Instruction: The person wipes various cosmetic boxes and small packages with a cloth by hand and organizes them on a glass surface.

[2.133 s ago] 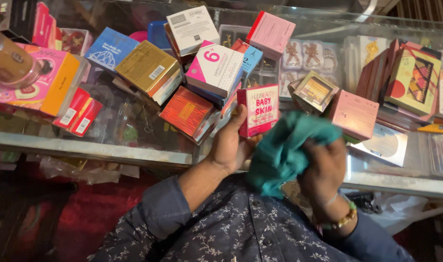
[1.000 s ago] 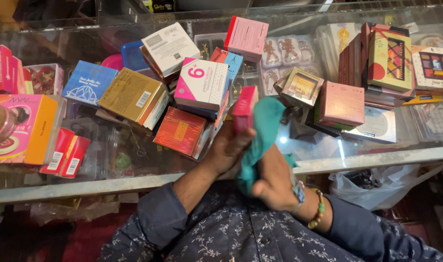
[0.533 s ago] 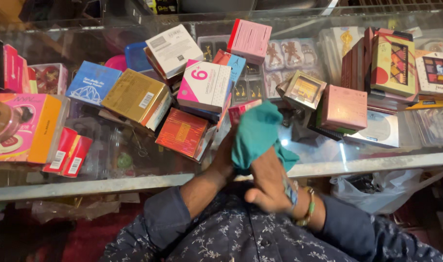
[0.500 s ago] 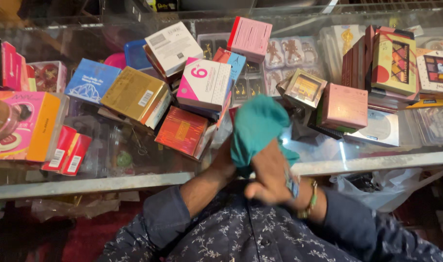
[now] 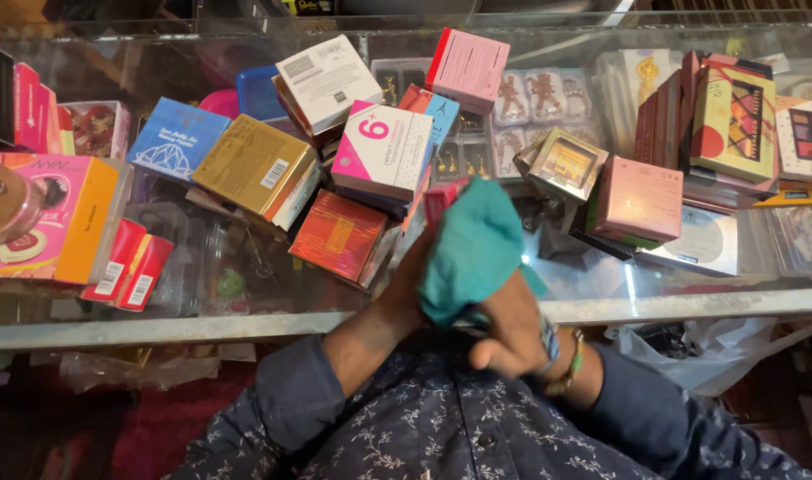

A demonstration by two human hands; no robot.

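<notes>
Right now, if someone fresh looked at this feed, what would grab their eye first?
Probably the teal cloth bunched at centre, gripped by the right hand and pressed over a small red box that the left hand seems to steady. Around it, the glass counter is heaped with bright boxes: a gold box left of centre, a pink box to the right.

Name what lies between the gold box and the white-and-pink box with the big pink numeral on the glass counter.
In the head view, nothing lies between the gold box and the white-and-pink box; only a narrow dark gap separates them.
</notes>
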